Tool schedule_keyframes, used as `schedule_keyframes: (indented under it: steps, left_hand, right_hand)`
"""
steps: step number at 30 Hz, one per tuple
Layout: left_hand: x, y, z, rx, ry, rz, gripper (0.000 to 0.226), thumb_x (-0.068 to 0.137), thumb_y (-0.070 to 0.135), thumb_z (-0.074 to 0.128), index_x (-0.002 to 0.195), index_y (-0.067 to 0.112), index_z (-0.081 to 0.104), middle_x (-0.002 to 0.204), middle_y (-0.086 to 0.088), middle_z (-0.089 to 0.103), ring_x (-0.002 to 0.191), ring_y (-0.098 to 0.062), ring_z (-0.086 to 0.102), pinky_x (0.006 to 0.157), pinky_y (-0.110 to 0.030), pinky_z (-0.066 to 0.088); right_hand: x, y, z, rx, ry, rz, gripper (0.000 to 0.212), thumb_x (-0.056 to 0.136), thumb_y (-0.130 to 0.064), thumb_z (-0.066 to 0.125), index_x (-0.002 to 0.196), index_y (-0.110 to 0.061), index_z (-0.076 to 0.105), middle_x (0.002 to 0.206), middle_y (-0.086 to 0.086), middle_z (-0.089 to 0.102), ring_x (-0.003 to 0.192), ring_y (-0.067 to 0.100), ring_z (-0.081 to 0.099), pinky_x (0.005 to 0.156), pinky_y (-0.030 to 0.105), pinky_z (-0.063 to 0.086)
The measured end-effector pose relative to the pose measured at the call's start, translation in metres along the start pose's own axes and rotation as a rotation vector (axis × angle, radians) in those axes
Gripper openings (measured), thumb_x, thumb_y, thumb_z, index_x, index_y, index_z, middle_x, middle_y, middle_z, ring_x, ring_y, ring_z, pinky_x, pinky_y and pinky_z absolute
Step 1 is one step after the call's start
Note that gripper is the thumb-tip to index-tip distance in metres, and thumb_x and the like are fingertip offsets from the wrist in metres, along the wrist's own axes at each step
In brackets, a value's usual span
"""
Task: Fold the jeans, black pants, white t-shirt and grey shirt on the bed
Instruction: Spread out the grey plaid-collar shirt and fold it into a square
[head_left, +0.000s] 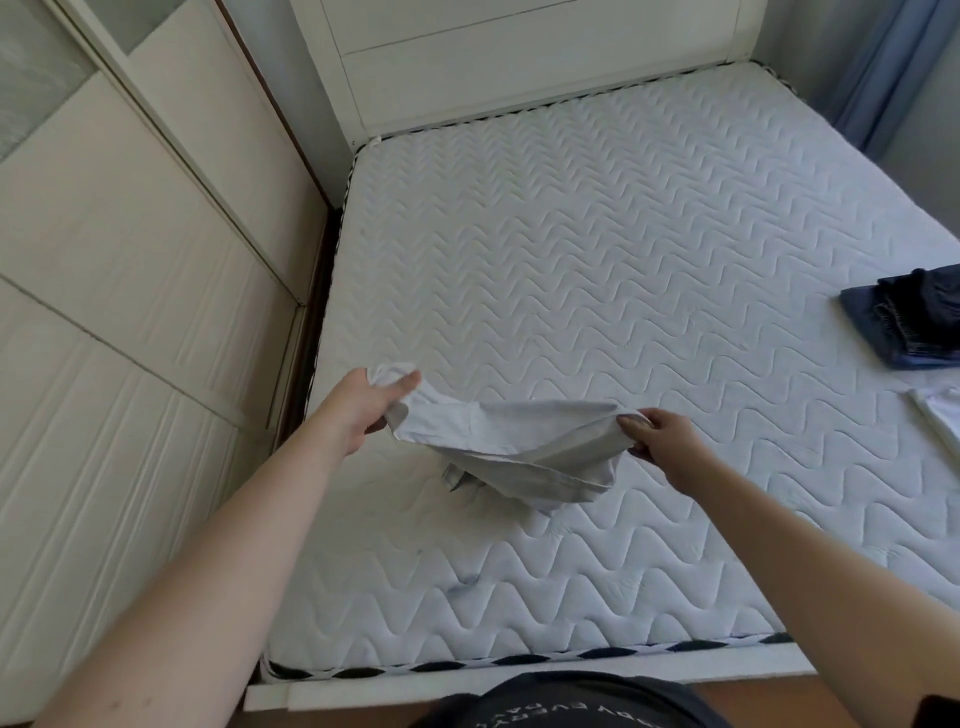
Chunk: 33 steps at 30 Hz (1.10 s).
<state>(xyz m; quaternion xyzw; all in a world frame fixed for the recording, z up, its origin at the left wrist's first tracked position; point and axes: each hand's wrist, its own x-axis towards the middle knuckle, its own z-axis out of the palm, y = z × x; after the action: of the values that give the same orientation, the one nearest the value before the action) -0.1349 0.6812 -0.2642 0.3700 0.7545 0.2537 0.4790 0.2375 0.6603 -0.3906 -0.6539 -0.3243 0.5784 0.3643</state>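
Two hands are counted, a left hand (363, 410) and a right hand (662, 441). Four garments are seen: one grey shirt (514, 452), one jeans (872, 332), one black pants (924, 301), one white t-shirt (943, 421). One bed (623, 234) is counted.

Quilted bed (597, 218) bears folded jeans (872, 332); white t-shirt (940, 421) beside them.

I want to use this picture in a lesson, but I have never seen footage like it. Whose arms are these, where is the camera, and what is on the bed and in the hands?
There is no machine here: a person wears a wide-angle camera on the head, so you look forward and down along their own bare arms. They stand at the foot of a bed with a quilted white mattress. The left hand and the right hand each grip an end of a pale grey shirt, which sags between them towards the mattress. At the right edge lies a stack of folded dark garments, apparently jeans and black pants, with part of a white t-shirt below it.
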Motion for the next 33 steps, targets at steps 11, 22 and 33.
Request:
schedule_keyframes:
  steps: [11, 22, 33]
  left_hand:
    - [-0.014, -0.109, -0.056, 0.789, 0.082, 0.22, 0.035, 0.07, 0.04, 0.081, 0.095, 0.023, 0.062, 0.09, -0.001, 0.065, 0.082, -0.025, 0.062, 0.065, -0.033, 0.049]
    - [-0.063, -0.201, -0.065, 0.64, 0.164, 0.27, 0.05, 0.074, 0.052, 0.075, 0.068, 0.006, 0.057, 0.06, -0.004, 0.054, 0.063, -0.027, 0.054, 0.051, -0.032, 0.03]
    - [-0.09, -0.234, -0.043, 0.538, 0.026, 0.433, 0.029, 0.1, 0.028, 0.048, 0.074, 0.016, 0.047, 0.07, 0.0, 0.052, 0.076, -0.03, 0.055, 0.059, -0.034, 0.031]
  right_hand:
    - [-0.061, -0.005, -0.001, -0.945, 0.319, -0.25, 0.028, 0.095, -0.036, 0.049, 0.078, -0.014, 0.055, 0.069, 0.001, 0.052, 0.07, 0.027, 0.052, 0.052, 0.03, 0.032]
    - [-0.143, 0.031, 0.028, -0.874, 0.246, -0.219, 0.027, 0.095, -0.011, 0.042, 0.081, -0.013, 0.065, 0.077, 0.005, 0.062, 0.08, 0.03, 0.059, 0.063, 0.033, 0.047]
    - [-0.193, 0.088, 0.065, -0.817, 0.076, -0.148, 0.019, 0.096, -0.014, 0.049, 0.084, -0.015, 0.065, 0.075, 0.003, 0.063, 0.075, 0.026, 0.059, 0.063, 0.032, 0.042]
